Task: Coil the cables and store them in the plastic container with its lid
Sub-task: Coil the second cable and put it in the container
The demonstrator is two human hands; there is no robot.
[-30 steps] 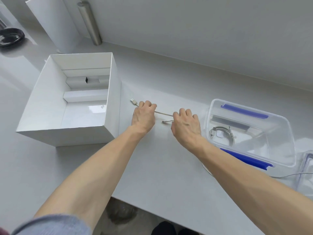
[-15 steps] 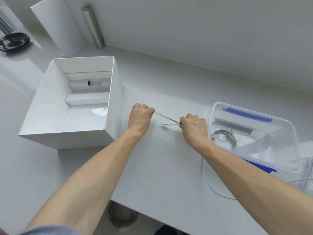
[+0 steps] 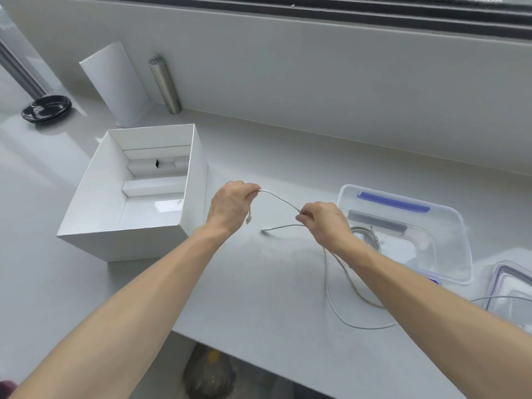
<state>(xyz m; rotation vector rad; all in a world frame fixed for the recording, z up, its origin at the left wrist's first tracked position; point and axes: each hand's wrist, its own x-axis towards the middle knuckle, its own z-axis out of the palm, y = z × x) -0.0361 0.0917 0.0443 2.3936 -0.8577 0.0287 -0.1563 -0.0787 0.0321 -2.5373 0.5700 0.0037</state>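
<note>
Two hands pinch one thin white cable (image 3: pixel 280 199): my left hand (image 3: pixel 230 207) is fisted on its end, plug dangling below, and my right hand (image 3: pixel 322 223) nips it at three o'clock. The slack loops on the matte counter (image 3: pixel 259 283) toward five. The clear tub (image 3: pixel 449 226), a coil inside, sits right. Since a second ago both hands have lifted off the counter.

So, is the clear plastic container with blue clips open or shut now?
Open: the clear plastic container has no lid on; its clear lid lies beside it.
</note>
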